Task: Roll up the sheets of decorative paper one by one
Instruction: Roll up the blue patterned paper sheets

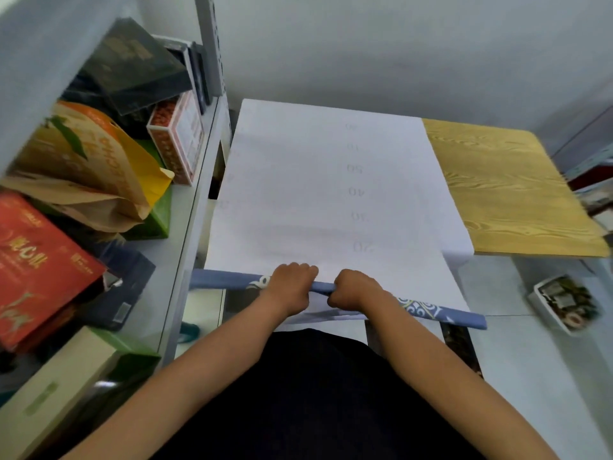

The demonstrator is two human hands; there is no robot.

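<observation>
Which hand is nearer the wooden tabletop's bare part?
Right. The right hand grips the blue roll toward the side where the wood shows; the left hand grips the roll farther from it, toward the shelf.

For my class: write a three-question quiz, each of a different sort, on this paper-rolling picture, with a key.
1. True or false: both hands grip the blue patterned paper roll.
2. Which side of the white sheet shows bare yellow wood-grain tabletop? A the person's left; B the person's right.
3. Fill in: the faint printed number nearest the hands is ___.

Key: 1 true: the left hand and the right hand curl round the roll near its middle. 2 B. 3 20.
</observation>
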